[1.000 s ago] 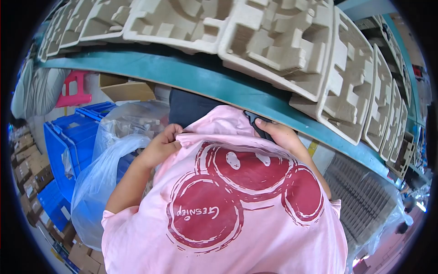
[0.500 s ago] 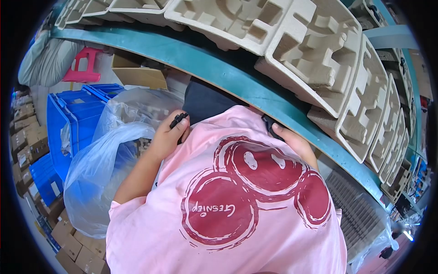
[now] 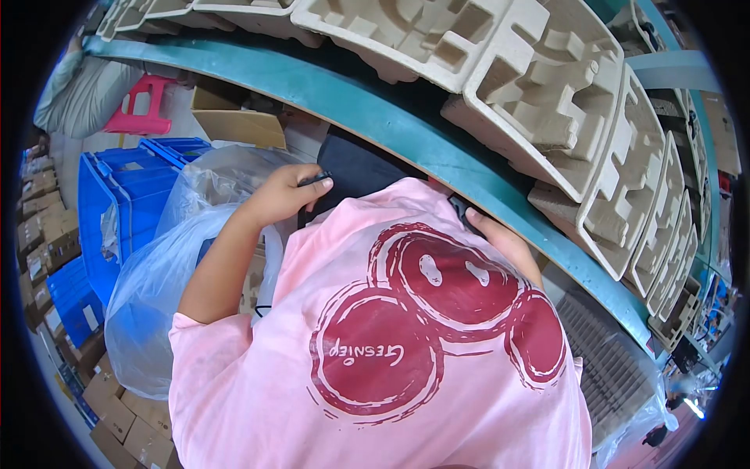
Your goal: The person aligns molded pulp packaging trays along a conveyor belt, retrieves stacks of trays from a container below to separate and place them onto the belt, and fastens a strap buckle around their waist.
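My left hand (image 3: 285, 191) is closed on a small black part (image 3: 315, 179), beside the dark trousers (image 3: 355, 168). At the edge of the teal bench, my right hand (image 3: 496, 232) has its thumb on a dark object (image 3: 462, 209); its other fingers are hidden beneath the shirt and bench edge. The pink shirt (image 3: 273, 383) with a red print fills the middle of the view, between and below both hands.
Beige moulded trays (image 3: 539, 102) line the teal bench (image 3: 312, 94). At left are a clear plastic bag (image 3: 148, 313), blue bins (image 3: 133, 211), an open carton (image 3: 238, 125), a pink stool (image 3: 144, 105) and a person's sleeve (image 3: 94, 94). Grey stacked trays (image 3: 609, 352) stand at right.
My left hand let go of the shirt hem, then shows a black part and has moved up and slightly right with it. The shirt hem has dropped. The view has shifted.
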Tool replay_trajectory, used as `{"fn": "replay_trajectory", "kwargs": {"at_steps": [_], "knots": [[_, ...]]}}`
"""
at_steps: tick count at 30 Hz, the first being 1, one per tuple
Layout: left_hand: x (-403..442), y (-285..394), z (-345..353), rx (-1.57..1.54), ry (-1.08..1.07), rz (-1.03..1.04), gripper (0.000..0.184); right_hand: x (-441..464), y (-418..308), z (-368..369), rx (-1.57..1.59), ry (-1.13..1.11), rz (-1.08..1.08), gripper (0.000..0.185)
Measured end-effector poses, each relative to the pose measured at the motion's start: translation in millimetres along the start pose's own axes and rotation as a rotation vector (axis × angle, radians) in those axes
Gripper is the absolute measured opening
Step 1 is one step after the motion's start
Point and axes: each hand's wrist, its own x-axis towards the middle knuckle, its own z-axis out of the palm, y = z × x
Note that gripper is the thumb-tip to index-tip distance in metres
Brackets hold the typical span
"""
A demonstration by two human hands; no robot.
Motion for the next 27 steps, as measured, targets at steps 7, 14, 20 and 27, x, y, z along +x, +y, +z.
{"fn": "replay_trajectory", "kwargs": {"at_steps": [7, 14, 20, 27], "knots": [[15, 18, 25, -0.221, 0.039, -0.228, 0.026, -14, -24, 23, -0.133, 0.097, 0.048, 0.05], [33, 41, 31, -0.052, -0.235, -0.128, 0.023, -8, -23, 32, -0.114, 0.014, -0.013, 0.046], [22, 42, 3, -0.051, -0.613, 0.124, 0.03, -9, -25, 30, -0.298, -0.187, -0.213, 0.049], [21, 30, -5, -0.011, -0.635, 0.3, 0.053, -13, -21, 20, 0.013, -0.135, 0.016, 0.053]]}}
